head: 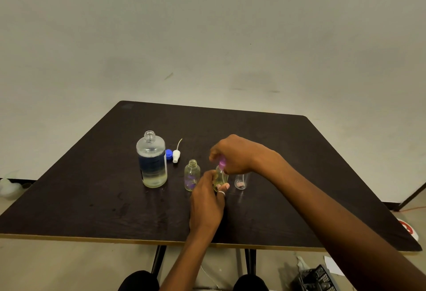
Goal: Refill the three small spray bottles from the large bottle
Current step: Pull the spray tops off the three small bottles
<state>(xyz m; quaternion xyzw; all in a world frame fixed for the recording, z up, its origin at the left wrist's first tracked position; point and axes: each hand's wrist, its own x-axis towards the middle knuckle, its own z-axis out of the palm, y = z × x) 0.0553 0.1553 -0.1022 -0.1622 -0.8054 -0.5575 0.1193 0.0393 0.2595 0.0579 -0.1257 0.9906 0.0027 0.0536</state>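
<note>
Nearest to the person, over the front part of the desk (92, 198), the left hand (206, 201) grips the body of the middle small bottle (221, 176), with the fingers curled round its lower part. Just above it, the right hand (232, 154) is closed on the pink spray head (222, 164), which sits on the neck of this bottle. The step in hand seems to be the turning of this head, but it cannot be told whether it goes on or comes off. The bottle looks yellowish, so perhaps it is already filled. Beside it stand the left small bottle (192, 175), open and without a head, and the right small bottle (241, 182), whose top is hidden behind the right hand. A little further and to the left stands the large bottle (152, 161), upright and open, with liquid in its lower part. Behind it lie the blue cap (169, 154) and, touching or almost touching it, the white spray head (176, 155) with its thin tube. The count is three small bottles, one large bottle, two spray heads and one cap. The next move probably calls for a firm hold on the bottle while the head turns, then a careful pour into a narrow neck.
</note>
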